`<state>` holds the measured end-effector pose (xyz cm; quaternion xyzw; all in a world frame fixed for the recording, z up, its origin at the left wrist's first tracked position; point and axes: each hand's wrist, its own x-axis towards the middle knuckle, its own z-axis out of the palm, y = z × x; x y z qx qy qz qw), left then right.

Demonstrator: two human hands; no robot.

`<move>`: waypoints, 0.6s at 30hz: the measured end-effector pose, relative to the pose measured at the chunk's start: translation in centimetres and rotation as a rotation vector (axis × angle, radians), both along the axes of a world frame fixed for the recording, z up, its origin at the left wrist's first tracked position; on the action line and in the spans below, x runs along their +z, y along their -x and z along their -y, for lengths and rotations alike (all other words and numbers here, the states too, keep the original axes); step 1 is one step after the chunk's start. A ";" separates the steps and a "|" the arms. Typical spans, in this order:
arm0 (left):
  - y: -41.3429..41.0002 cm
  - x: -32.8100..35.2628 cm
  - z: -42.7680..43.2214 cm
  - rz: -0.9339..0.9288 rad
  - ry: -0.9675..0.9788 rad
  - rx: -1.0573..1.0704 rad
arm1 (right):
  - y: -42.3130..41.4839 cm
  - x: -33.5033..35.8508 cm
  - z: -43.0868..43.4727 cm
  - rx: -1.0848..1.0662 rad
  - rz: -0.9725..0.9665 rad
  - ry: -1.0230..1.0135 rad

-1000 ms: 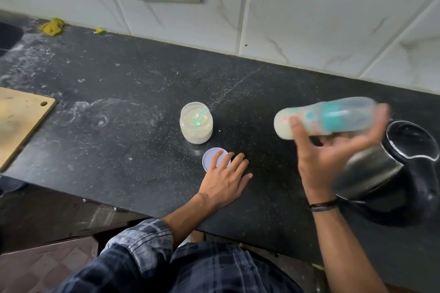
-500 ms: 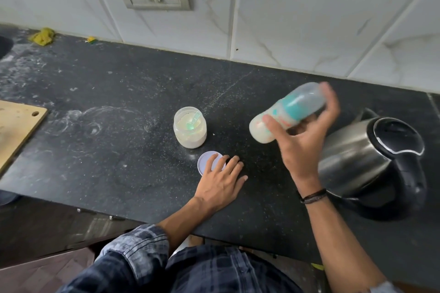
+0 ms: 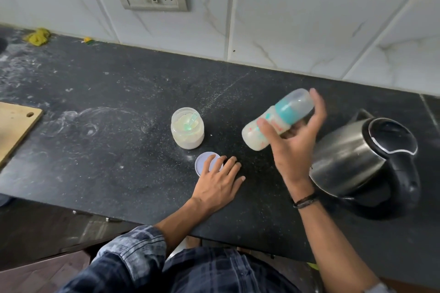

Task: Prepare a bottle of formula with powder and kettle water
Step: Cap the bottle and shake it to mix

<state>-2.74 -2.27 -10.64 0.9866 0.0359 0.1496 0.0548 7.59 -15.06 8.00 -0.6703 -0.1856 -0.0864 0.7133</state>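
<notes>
bottle (image 3: 276,121) | cap-end up, level 1 s ago | right hand (image 3: 292,150) grips it | left hand (image 3: 219,182) flat on lid (image 3: 202,166)

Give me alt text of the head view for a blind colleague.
The right hand holds a baby bottle of milky liquid tilted above the counter; the left hand rests on a lid beside an open powder jar, kettle at right.

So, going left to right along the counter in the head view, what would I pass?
board → jar → bottle → kettle
</notes>
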 end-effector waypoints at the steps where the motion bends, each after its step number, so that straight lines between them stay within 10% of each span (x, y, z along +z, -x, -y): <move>1: -0.1 0.0 0.0 0.002 -0.001 0.001 | 0.5 0.6 0.0 -0.010 -0.002 -0.032; 18: 0.0 0.1 0.0 0.004 0.007 -0.010 | 0.0 1.8 -0.2 -0.051 0.079 -0.020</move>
